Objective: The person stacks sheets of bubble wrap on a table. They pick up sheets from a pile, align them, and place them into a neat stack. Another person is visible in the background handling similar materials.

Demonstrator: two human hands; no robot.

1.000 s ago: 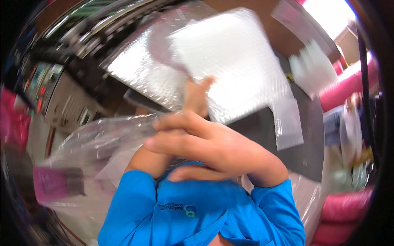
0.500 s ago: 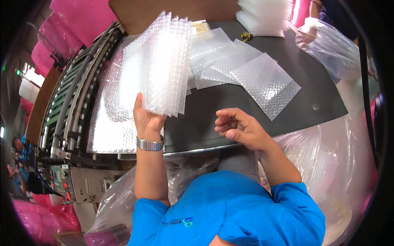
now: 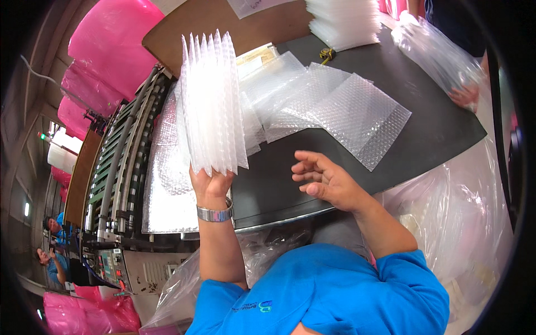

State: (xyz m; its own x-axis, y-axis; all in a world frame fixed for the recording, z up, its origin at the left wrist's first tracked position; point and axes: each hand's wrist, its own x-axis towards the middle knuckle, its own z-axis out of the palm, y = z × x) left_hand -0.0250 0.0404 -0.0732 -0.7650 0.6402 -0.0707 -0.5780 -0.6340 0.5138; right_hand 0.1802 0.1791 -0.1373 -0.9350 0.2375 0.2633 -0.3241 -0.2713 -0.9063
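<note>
My left hand (image 3: pixel 212 190): fingertips hidden by the bubble-wrap sheets (image 3: pixel 215 111) I hold | clear-plastic stack (image 3: pixel 345 23): cut by top edge | white paper sheet (image 3: pixel 258 6): likewise | co-worker (image 3: pixel 456 27): cropped above

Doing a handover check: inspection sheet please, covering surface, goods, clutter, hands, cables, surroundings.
Surface: dark table, partly covered
Goods: fanned bubble-wrap in hand; loose bubble-wrap overlapping on the table; tall whitish stack at far side
Clutter: small yellow-and-black item near that stack
Hands: left hand gripping the fanned bubble-wrap; right hand half-open, holding nothing
Cables: grey cord, upper left
Surroundings: roller conveyor left; another person's hand at a clear plastic bag, right
</note>
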